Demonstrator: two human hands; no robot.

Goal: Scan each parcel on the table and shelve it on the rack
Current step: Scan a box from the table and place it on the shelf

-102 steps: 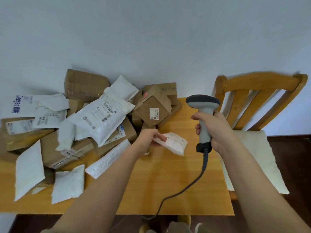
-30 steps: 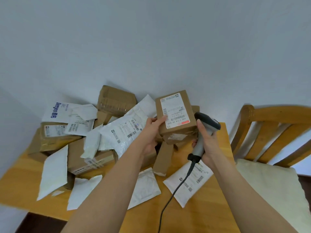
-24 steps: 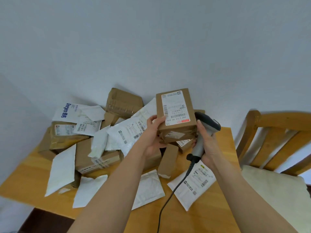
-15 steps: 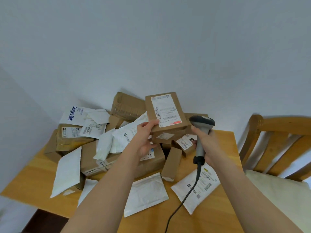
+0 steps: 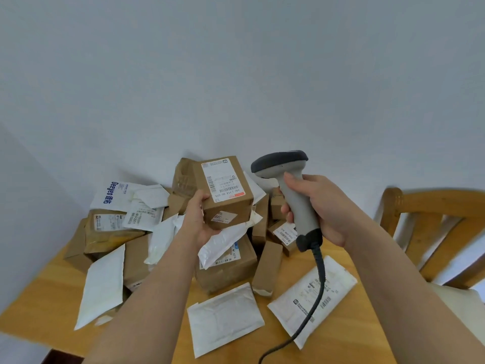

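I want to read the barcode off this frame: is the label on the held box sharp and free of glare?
Head view: label on the cardboard box evenly lit, no glare, but soft, its print unreadable; wide-angle bending curves the chair near the edge.

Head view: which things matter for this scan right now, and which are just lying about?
In the job:
brown box in left hand
scanner in right hand
parcel pile awaiting scanning

Lying about:
wooden chair
chair cushion
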